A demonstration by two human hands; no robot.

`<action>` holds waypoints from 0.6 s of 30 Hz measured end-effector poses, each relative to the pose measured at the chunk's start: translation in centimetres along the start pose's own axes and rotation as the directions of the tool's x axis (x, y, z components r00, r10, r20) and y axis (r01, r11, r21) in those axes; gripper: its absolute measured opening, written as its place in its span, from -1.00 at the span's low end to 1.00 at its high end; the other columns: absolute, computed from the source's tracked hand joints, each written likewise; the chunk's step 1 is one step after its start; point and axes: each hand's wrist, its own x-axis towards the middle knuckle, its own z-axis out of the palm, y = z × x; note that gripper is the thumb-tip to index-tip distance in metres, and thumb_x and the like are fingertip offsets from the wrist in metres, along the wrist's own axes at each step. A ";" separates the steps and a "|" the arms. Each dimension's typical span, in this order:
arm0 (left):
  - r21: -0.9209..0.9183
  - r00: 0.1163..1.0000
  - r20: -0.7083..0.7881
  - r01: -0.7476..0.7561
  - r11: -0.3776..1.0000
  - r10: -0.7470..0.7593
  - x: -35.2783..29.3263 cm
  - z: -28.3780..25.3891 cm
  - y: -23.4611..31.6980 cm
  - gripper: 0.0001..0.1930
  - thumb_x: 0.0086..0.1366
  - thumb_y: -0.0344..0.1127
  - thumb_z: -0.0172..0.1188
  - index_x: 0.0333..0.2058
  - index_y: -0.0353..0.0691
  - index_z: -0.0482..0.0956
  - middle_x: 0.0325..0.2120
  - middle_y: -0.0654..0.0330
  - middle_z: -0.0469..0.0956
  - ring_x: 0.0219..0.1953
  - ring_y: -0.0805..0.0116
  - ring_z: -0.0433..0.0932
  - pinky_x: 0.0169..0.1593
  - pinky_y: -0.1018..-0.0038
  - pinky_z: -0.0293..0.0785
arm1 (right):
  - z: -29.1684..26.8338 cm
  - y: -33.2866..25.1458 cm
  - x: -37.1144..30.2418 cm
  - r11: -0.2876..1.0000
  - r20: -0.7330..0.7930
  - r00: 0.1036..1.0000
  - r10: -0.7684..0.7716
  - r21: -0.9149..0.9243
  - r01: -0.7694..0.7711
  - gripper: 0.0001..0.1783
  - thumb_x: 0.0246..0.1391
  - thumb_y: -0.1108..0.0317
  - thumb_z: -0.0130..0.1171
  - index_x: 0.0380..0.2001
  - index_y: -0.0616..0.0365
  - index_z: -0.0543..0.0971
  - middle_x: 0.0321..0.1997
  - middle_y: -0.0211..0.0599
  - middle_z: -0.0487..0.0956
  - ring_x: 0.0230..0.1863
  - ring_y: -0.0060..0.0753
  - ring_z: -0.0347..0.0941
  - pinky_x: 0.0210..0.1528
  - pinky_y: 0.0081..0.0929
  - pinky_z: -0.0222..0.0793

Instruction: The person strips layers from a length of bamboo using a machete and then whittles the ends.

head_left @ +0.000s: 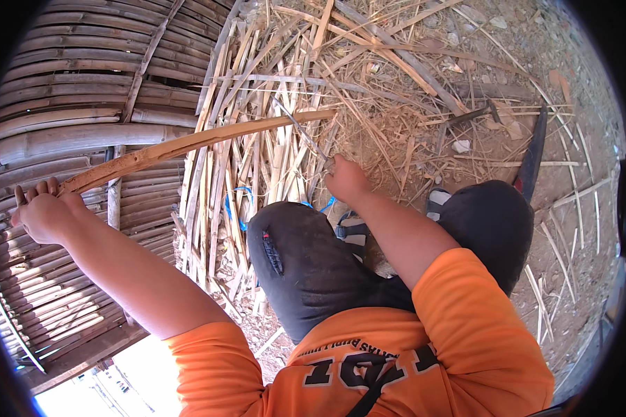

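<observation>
My left hand (43,212) is raised at the left and grips one end of a long, curved bamboo strip (188,144) that runs up and right across the view. My right hand (345,178) is closed around the handle of a thin knife whose blade (300,129) reaches up to the strip's far end. Both arms wear orange sleeves. My knees in black trousers (306,257) are bent below the hands.
A platform of bamboo poles (69,90) fills the left side. A pile of split bamboo strips and shavings (257,160) lies on the dirt ahead. A dark long blade (532,156) and a hammer-like tool (476,115) lie on the ground at right.
</observation>
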 end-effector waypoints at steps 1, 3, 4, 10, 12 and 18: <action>-0.013 1.000 0.007 -0.003 1.000 0.004 0.7 -0.1 -0.3 -0.43 0.61 -0.06 -0.35 -0.13 -0.37 0.60 -0.32 0.07 0.47 -0.46 0.35 0.42 -0.48 0.47 0.51 | 0.0 -0.9 -0.1 0.997 -0.016 0.998 -0.058 0.044 0.058 -0.59 -0.02 0.33 0.23 -0.10 0.30 0.47 -0.25 0.18 0.63 -0.17 0.23 0.59 -0.10 0.02 0.51; -0.033 1.000 0.022 -0.009 0.999 0.010 1.7 -0.3 -0.9 -0.43 0.61 -0.06 -0.36 -0.14 -0.38 0.60 -0.34 0.09 0.46 -0.48 0.37 0.38 -0.50 0.47 0.48 | -0.1 -3.1 -0.4 0.977 -0.051 0.985 -0.166 0.129 0.172 -0.63 0.00 0.34 0.21 -0.14 0.29 0.47 -0.25 0.13 0.63 -0.17 0.21 0.59 -0.08 0.02 0.51; -0.040 1.000 0.018 0.004 0.999 -0.003 1.4 -0.2 -0.8 -0.43 0.61 -0.07 -0.36 -0.14 -0.38 0.59 -0.33 0.08 0.46 -0.48 0.37 0.38 -0.51 0.47 0.48 | -1.0 -5.4 -0.9 0.962 -0.033 0.972 -0.234 0.136 0.237 -0.64 0.00 0.33 0.22 -0.13 0.26 0.46 -0.26 0.10 0.64 -0.19 0.20 0.59 -0.11 0.03 0.51; -0.063 0.999 0.045 -0.001 0.998 0.004 1.2 0.2 -0.3 -0.45 0.61 -0.07 -0.34 -0.14 -0.39 0.58 -0.34 0.10 0.45 -0.51 0.37 0.35 -0.53 0.47 0.45 | -1.3 -8.8 -1.4 0.825 -0.176 0.835 -0.521 0.146 0.546 -0.63 0.06 0.33 0.22 -0.08 0.16 0.41 -0.24 0.03 0.64 -0.21 0.17 0.59 -0.15 0.04 0.50; -0.036 0.998 0.067 -0.012 0.999 0.014 1.0 0.2 -0.1 -0.43 0.60 -0.05 -0.35 -0.14 -0.38 0.59 -0.34 0.10 0.46 -0.51 0.36 0.35 -0.52 0.46 0.44 | -0.8 -5.0 -0.7 0.994 0.126 0.989 -0.084 -0.054 0.091 -0.64 0.08 0.36 0.20 -0.06 0.20 0.42 -0.20 0.10 0.63 -0.15 0.18 0.60 -0.08 0.03 0.50; 0.008 1.000 0.018 0.009 1.000 -0.009 -0.6 0.2 0.5 -0.37 0.59 0.01 -0.44 -0.10 -0.38 0.56 -0.31 0.09 0.45 -0.50 0.36 0.34 -0.50 0.46 0.44 | 0.1 1.4 0.6 0.998 0.012 0.999 0.051 -0.033 -0.050 -0.59 0.02 0.33 0.21 -0.08 0.31 0.46 -0.23 0.24 0.62 -0.13 0.23 0.59 -0.07 0.02 0.50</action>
